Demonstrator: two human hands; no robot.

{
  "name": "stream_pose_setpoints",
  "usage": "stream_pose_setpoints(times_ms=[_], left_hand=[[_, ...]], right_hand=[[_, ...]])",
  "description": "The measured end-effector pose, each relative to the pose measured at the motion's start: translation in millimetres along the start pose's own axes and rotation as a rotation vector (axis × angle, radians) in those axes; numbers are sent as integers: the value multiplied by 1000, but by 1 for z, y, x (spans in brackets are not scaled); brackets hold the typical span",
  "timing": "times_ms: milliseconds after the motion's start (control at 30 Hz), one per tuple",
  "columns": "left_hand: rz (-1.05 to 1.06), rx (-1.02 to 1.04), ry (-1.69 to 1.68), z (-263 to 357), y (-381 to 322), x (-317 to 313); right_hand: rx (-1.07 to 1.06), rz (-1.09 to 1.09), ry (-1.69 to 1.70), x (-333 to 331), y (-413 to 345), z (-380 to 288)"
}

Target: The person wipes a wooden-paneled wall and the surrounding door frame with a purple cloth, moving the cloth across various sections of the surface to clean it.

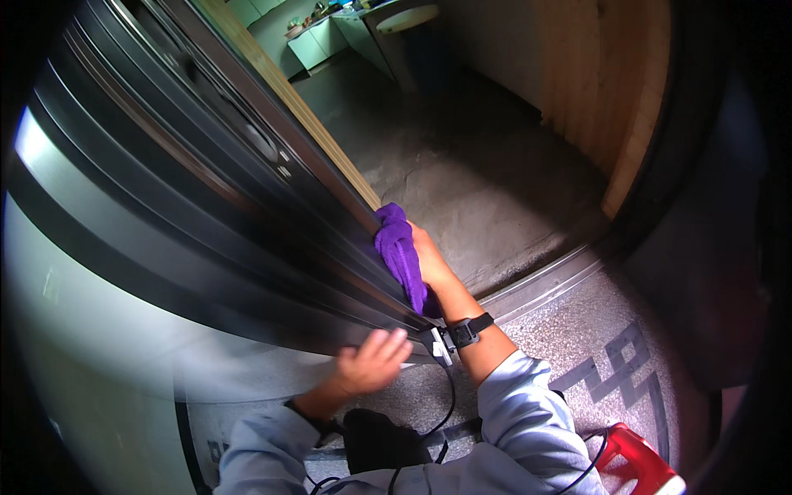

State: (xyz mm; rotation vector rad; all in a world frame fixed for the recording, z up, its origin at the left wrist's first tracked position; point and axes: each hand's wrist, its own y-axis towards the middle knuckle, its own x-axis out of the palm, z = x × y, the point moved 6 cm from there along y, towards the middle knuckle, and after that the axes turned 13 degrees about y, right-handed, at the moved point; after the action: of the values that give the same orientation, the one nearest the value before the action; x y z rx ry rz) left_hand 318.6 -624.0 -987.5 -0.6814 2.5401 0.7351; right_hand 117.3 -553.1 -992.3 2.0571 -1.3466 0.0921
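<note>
A bunched purple cloth [399, 250] is in my right hand [427, 253]. It lies against the edge of a dark metal door frame [346, 216], and part of that hand is hidden behind it. My left hand [374, 365] is lower and to the left, slightly blurred, fingers extended and holding nothing. It is close to the bottom of the grooved dark metal panels [216, 247]; contact cannot be made out. A black strap [473, 328] with a small cabled device [438, 346] is around my right wrist.
Beyond the metal threshold [544, 278] lies a dark floor [470, 185], with white cabinets [318, 43] and a round-topped stool [408, 18] farther back. Speckled terrazzo flooring [557, 334] is on my side. A red plastic object [637, 458] stands at lower right. Black cable [451, 396] hangs before me.
</note>
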Motion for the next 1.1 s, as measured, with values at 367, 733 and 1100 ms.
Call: stream_pose_setpoints(times_ms=[367,733,1100], left_hand=[[258,-292,-313,-208,133,-146],[105,-738,322,-430,243,-241],[157,-785,282,-421,208,-227]], right_hand=[[-160,-74,5,101,169,-219],[272,42,383,78,131,-132],[474,0,425,82,130,-149]])
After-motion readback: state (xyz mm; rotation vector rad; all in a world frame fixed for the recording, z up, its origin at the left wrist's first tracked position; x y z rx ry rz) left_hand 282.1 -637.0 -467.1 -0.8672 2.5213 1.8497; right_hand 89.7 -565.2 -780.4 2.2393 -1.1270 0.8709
